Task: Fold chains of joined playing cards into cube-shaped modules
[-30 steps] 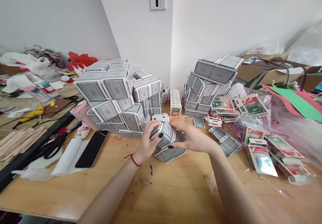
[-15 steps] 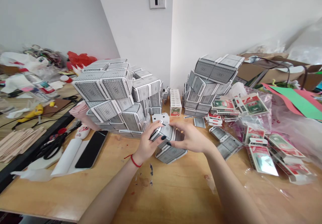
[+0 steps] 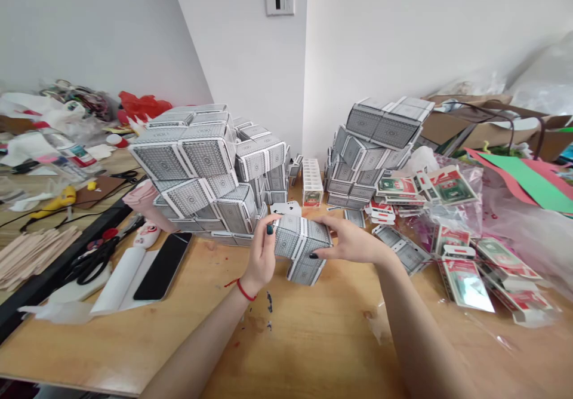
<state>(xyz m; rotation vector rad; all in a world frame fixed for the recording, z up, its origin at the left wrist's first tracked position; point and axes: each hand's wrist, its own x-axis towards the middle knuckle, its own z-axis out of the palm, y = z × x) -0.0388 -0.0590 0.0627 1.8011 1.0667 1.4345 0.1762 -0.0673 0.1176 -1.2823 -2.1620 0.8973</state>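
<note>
A block folded from grey-backed playing cards (image 3: 301, 243) is held between my two hands, low over the table. Several box-like units join in it, one jutting down toward me. My left hand (image 3: 261, 257) grips its left end, thumb on the near face and the fingers mostly hidden behind. My right hand (image 3: 353, 241) closes round the right side, thumb on the front. White playing cards (image 3: 286, 208) lie face up just behind the block. Larger stacks of folded card blocks stand at the left (image 3: 208, 154) and at the right (image 3: 378, 148).
A phone (image 3: 163, 266), scissors (image 3: 96, 260) and a white paper roll (image 3: 119, 279) lie at left. Between the stacks stands a pack of card boxes (image 3: 312, 183). Opened red-and-green card boxes (image 3: 468, 279) and a flat folded card piece (image 3: 401, 249) are at right.
The card block has turned in my hands, so its seam and broad faces now point toward me. My left hand has shifted from its top to its left end.
</note>
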